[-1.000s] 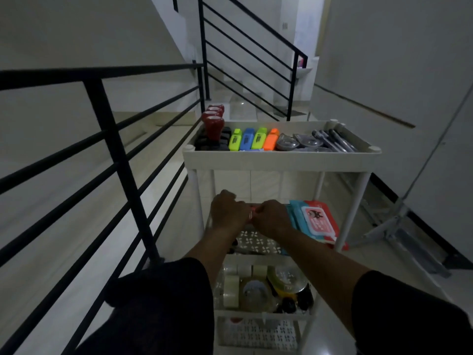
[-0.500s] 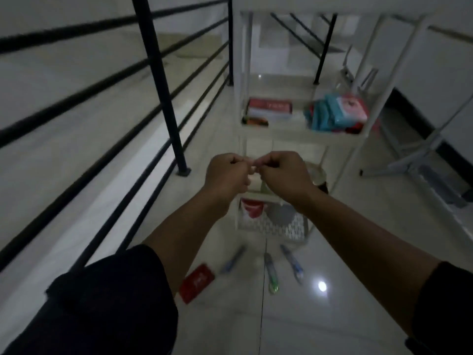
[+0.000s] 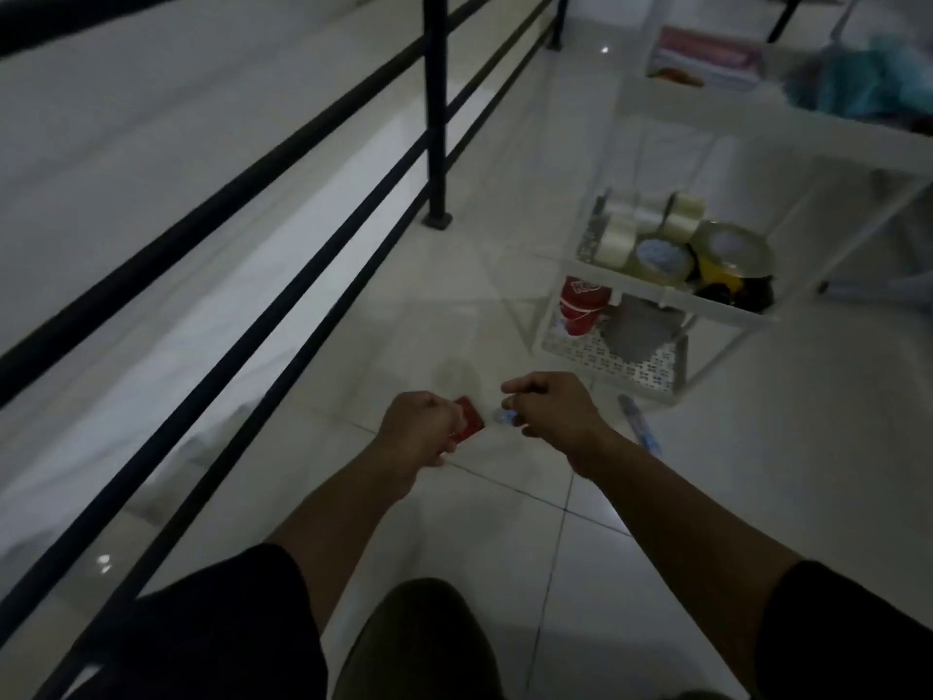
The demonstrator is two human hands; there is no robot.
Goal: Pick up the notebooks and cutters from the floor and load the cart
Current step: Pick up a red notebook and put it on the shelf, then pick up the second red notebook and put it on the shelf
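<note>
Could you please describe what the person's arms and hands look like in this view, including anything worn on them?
Both arms are bare from the upper arm down, with short black sleeves ending above the elbows. The left hand and right hand are bare: no gloves, and no watch or bracelet shows on either wrist. The dim, slightly blurred picture does not let me rule out a ring.

Bare white tile floor lies open btwn black metal railing at left & white plastic cart at right.
</note>
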